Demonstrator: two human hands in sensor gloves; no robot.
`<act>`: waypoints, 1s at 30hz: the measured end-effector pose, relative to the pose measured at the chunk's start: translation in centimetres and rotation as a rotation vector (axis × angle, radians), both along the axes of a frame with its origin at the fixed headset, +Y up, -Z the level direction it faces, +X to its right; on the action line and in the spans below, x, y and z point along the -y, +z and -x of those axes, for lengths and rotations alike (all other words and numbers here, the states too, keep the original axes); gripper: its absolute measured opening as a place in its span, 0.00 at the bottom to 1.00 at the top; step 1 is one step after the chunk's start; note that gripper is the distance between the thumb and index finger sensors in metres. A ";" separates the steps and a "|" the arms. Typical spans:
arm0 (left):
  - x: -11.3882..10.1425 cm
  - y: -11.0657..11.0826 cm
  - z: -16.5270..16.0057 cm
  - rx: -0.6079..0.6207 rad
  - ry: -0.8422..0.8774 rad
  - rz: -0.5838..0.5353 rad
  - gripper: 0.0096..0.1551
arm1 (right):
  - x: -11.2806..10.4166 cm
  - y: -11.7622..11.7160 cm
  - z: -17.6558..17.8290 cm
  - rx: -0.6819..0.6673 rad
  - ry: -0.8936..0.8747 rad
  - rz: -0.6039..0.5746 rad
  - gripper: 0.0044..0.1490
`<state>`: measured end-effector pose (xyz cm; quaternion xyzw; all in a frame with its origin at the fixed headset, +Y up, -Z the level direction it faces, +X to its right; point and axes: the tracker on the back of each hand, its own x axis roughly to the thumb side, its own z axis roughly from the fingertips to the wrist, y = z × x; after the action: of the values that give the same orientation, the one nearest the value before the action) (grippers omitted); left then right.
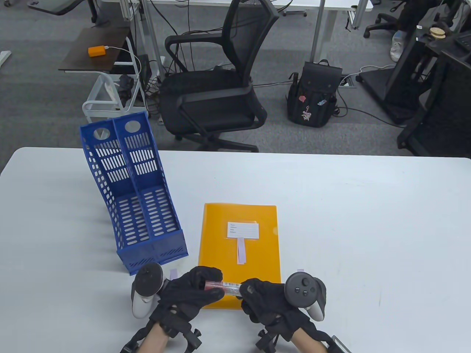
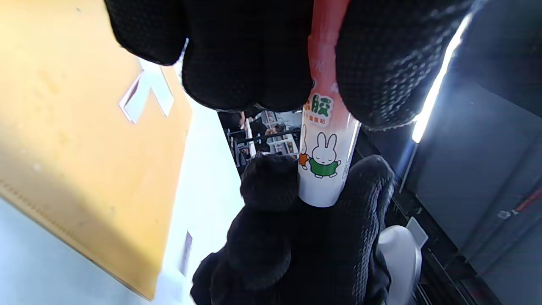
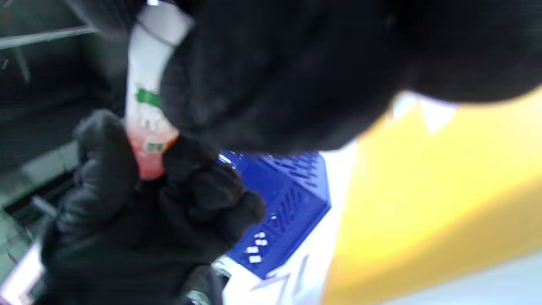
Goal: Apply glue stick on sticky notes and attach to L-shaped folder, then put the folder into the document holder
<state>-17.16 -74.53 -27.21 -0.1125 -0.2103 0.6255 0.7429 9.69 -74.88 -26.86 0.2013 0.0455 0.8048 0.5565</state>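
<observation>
I see both hands at the near edge of the white surface (image 1: 368, 206), sharing one white-bodied glue stick with a red cap (image 1: 220, 287) held level between them, just above the near end of the orange L-shaped plastic folder (image 1: 239, 235). My left hand (image 1: 191, 290) has its fingers curled round the red cap end; my right hand (image 1: 268, 298) has its fingers curled round the white base end, rabbit print showing in the left wrist view. The folder lies flat near the middle of the near edge, with a white label and pale sticky note strips (image 1: 241, 252) on its top face. The blue perforated plastic document holder (image 1: 132, 195) stands just beside the folder, toward the left edge, apart from it
</observation>
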 end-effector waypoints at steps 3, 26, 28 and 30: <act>-0.1 -0.1 0.3 -0.028 -0.018 -0.009 0.30 | -0.1 0.0 -0.1 -0.040 -0.057 -0.004 0.48; 0.6 -0.3 0.0 0.029 -0.014 0.040 0.31 | -0.2 0.0 -0.4 -0.072 0.044 -0.034 0.41; 0.7 -0.3 -0.2 0.036 -0.015 0.032 0.31 | -0.4 0.0 -0.2 -0.051 0.124 -0.041 0.41; 0.7 -0.3 -0.3 0.070 0.015 0.041 0.31 | 0.1 0.1 -0.2 -0.041 0.054 0.002 0.42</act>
<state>-16.88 -75.20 -27.52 -0.1479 -0.2238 0.6309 0.7280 9.91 -74.97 -26.79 0.2158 0.0631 0.8152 0.5337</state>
